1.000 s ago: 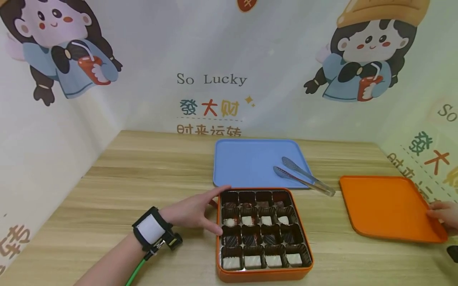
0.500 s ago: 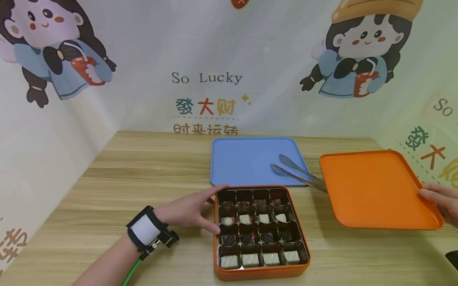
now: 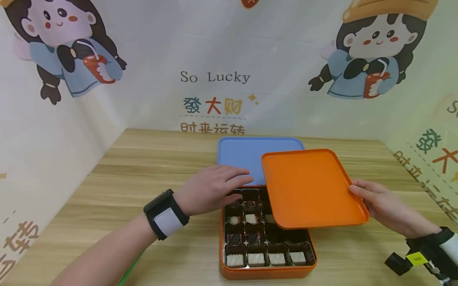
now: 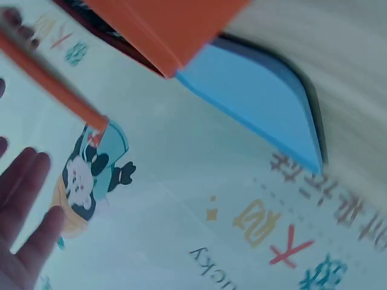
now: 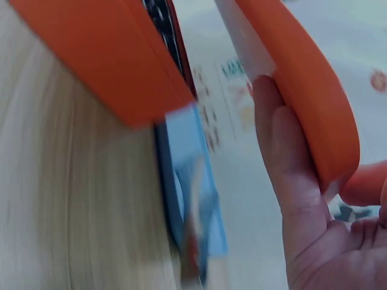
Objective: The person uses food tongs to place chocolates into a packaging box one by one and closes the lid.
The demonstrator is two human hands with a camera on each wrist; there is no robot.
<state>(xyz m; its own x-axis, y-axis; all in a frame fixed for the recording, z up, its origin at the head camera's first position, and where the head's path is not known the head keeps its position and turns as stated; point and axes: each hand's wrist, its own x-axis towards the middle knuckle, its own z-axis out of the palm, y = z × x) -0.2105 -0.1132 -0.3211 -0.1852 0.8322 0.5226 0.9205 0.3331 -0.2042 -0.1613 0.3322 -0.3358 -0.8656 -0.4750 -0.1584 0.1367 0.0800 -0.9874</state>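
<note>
An orange lid (image 3: 315, 190) is held tilted above the right part of an orange box (image 3: 268, 273) of chocolates. My right hand (image 3: 386, 206) grips its right edge, thumb on top and fingers beneath, as the right wrist view shows with the lid rim (image 5: 308, 84). Dark and white chocolates (image 3: 256, 260) sit in the box's black compartments; the lid covers several from the head view. Over the box's far left corner hovers my left hand (image 3: 211, 190), its fingers spread and holding nothing. Those fingers (image 4: 27, 205) appear below the lid edge (image 4: 54, 87) in the left wrist view.
A blue tray (image 3: 237, 153) lies behind the box, partly covered by the lid in the head view. Metal tongs (image 5: 196, 223), blurred, show by it in the right wrist view. Printed cloth walls (image 3: 279, 79) stand behind and beside the wooden table (image 3: 150, 163).
The right hand has lifted the orange lid from the table and carried it left over the box. The left hand has let go of the box's left side and risen above it.
</note>
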